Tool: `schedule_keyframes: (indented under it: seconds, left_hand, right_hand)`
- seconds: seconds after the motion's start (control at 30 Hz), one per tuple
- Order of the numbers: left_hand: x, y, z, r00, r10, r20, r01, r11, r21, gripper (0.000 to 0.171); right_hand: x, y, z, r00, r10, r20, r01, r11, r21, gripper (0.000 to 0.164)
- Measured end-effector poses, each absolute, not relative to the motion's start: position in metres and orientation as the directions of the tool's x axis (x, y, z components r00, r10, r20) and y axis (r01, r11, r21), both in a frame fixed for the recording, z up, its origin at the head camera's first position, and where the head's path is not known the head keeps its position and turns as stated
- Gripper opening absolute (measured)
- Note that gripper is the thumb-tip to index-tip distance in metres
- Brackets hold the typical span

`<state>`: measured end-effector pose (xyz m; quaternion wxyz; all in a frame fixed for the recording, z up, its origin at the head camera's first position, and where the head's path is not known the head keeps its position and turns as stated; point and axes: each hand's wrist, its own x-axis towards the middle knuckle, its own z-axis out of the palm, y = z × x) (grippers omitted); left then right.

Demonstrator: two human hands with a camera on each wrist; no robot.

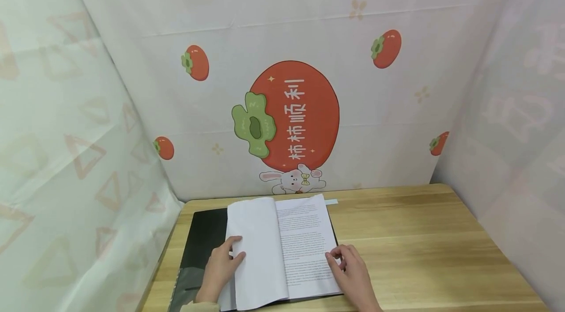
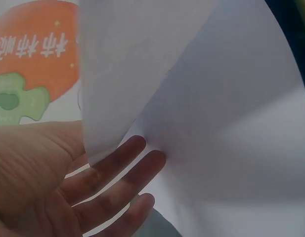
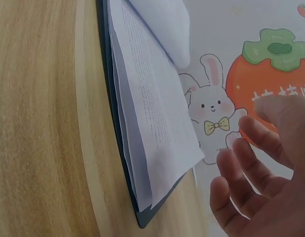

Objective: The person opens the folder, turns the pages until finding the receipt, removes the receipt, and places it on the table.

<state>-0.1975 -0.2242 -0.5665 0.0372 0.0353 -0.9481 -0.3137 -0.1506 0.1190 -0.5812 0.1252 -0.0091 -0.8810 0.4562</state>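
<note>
A black folder [image 1: 205,234] lies spread on the table with printed white pages [image 1: 304,248] on its right side. A blank white sheet [image 1: 256,258] is turned over to the left and bulges upward. My left hand [image 1: 220,263] grips its left edge, with thumb and index finger over the paper. In the left wrist view, the sheet [image 2: 127,64] hides part of the thumb, and other fingers [image 2: 127,182] show beside it. By the lower right edge of the pages is my right hand [image 1: 353,273], its fingers loosely bent and holding nothing.
The wooden table [image 1: 423,253] extends to the right of the folder. A pale blue tab [image 1: 331,201] sticks out at the upper right of the pages. A white cloth backdrop [image 1: 375,155] with persimmon and rabbit prints stands behind the table, with cloth at both sides.
</note>
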Motion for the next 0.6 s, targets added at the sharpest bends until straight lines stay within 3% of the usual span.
schedule_keyframes:
  seconds: [0.23, 0.6]
  left_hand:
    - [-0.196, -0.230, -0.575, -0.991, -0.129, -0.019, -0.118, 0.824, 0.554, 0.041]
    - [-0.195, -0.230, -0.580, -0.987, -0.146, -0.062, -0.157, 0.839, 0.521, 0.040]
  right_hand:
    - [-0.151, 0.124, -0.589, -0.969, 0.194, 0.154, -0.008, 0.596, -0.803, 0.010]
    - [-0.150, 0.123, -0.606, -0.972, 0.227, 0.058, 0.097, 0.613, -0.784, 0.051]
